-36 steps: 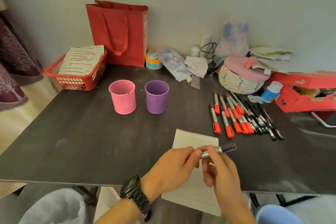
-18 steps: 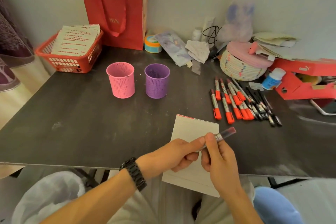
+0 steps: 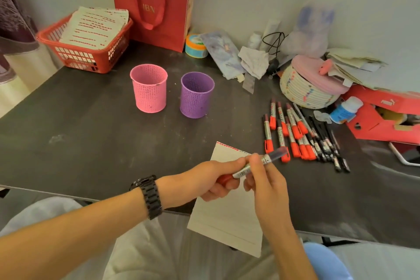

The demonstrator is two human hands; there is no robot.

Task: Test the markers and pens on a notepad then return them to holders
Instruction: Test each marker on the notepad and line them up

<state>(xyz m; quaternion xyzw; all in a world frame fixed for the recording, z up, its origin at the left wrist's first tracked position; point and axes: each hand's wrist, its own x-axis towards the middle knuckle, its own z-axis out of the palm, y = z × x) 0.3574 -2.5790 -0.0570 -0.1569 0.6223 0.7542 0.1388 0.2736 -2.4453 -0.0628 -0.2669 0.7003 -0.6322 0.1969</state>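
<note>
Both my hands hold one marker (image 3: 254, 165) above the white notepad (image 3: 229, 216), which overhangs the table's front edge. My left hand (image 3: 209, 178) grips its red cap end, and my right hand (image 3: 261, 179) pinches the silver barrel. The marker's dark end points up and right. A row of several red-capped markers (image 3: 288, 132) and dark pens (image 3: 325, 141) lies on the dark table to the right. The pink holder (image 3: 148, 88) and the purple holder (image 3: 196, 95) stand upright side by side further back.
A red basket of papers (image 3: 86, 52) and a red gift bag (image 3: 154, 2) stand at the back left. Tape, cloths, a woven bowl (image 3: 304, 91), a blue bottle (image 3: 345, 109) and red boxes (image 3: 386, 120) crowd the back right. A phone (image 3: 406, 152) lies at the right edge.
The hands have shifted slightly and the marker's red cap end now shows in my left hand. The view has tilted downward and moved closer to the table.
</note>
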